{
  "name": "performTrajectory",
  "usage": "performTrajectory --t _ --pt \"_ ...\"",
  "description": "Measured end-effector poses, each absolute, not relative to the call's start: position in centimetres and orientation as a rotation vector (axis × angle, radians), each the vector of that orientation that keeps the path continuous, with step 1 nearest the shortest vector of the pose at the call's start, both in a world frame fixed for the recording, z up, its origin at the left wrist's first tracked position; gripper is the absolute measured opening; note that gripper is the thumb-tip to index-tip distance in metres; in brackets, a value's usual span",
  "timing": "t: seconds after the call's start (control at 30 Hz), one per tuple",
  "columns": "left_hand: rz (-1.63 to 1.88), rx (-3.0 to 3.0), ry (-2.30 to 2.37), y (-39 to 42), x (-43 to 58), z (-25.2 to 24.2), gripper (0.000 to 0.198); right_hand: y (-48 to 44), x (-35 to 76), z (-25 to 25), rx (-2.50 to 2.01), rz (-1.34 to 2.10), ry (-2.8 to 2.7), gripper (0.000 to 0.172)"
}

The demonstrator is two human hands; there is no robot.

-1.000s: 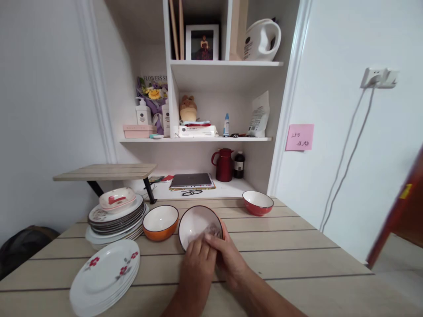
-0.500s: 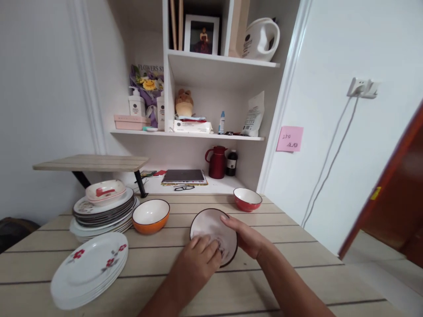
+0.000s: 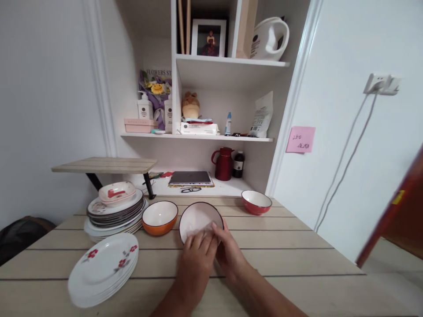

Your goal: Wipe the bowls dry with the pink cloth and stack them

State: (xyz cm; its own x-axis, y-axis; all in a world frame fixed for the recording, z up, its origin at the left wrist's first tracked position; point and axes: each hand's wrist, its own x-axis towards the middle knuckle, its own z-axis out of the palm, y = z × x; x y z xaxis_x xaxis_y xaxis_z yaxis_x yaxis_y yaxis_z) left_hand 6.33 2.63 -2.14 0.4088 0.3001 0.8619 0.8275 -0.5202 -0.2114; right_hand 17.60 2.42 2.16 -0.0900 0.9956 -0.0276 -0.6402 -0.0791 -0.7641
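Note:
A round bowl [image 3: 200,215] with a pale inside and a dark rim is tilted towards me over the table. My right hand [image 3: 229,255] grips it at its right side, thumb over the rim and fingers behind. The fingers of my left hand [image 3: 198,257] are bent and pressed into the bowl's near side. A pale, tissue-like piece [image 3: 195,230] shows at their tips, mostly hidden and blurred. Left of the bowl stands an orange bowl [image 3: 160,216] with a white inside. Farther back to the right is a red bowl [image 3: 257,203].
White plates with red flowers [image 3: 102,268] are stacked at the front left. Behind them a taller plate stack [image 3: 115,211] carries a square-shaped dish [image 3: 117,193], beside a small raised shelf [image 3: 105,165]. A red jug [image 3: 224,164], a laptop [image 3: 191,177] and glasses [image 3: 191,189] lie behind.
The held bowl has shifted left, nearer the orange bowl. My right hand moved with it, closer to my left hand. The whole view has swung slightly left.

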Motion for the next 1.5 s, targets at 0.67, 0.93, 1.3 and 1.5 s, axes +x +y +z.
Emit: performTrajectory --t 0.67,0.93,1.3,1.5 --pt "-1.024 -2.120 -0.777 2.0 6.2 -1.6 0.020 2.7 23.1 4.0 -0.659 1.693 -1.062 0.083" --pt "-1.073 -2.010 -1.005 2.6 6.2 -2.2 0.031 2.4 17.4 1.8 -0.586 1.587 -0.791 0.076" --pt "-0.899 -2.351 -0.639 3.4 6.5 -2.6 0.026 3.7 25.9 4.9 -0.975 1.569 -1.183 0.053" --pt "-0.875 -2.236 -0.550 2.3 6.4 -1.9 0.016 3.2 27.2 5.3 -0.959 1.627 -1.240 0.055"
